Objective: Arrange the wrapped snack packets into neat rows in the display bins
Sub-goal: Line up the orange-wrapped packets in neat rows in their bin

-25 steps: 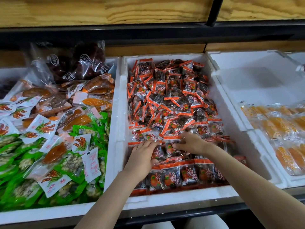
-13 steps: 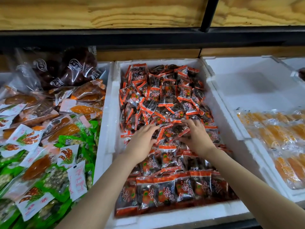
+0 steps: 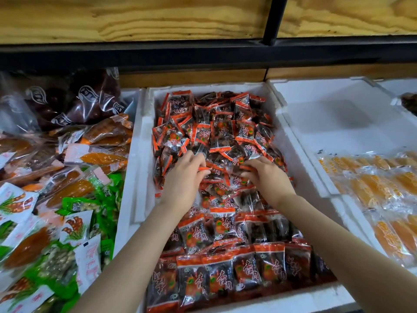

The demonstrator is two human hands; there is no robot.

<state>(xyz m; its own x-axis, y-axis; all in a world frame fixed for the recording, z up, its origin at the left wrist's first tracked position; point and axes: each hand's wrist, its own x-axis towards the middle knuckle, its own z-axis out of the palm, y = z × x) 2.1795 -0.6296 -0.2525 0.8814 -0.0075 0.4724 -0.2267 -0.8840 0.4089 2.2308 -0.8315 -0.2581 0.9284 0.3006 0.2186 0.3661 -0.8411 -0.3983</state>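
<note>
- Mid foam bin [image 3: 140,154]: left hand [image 3: 185,177] pinches a red-edged snack packet [image 3: 204,169]; right hand [image 3: 268,177] is curled into the loose pile [image 3: 216,132], can't tell if it's holding one.
- Careless raking could slump it onto the bin's front rows [image 3: 221,274].

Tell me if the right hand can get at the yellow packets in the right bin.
Probably yes: only a low foam wall stands between the right hand, among the dark packets, and the uncovered yellow packets.
</note>
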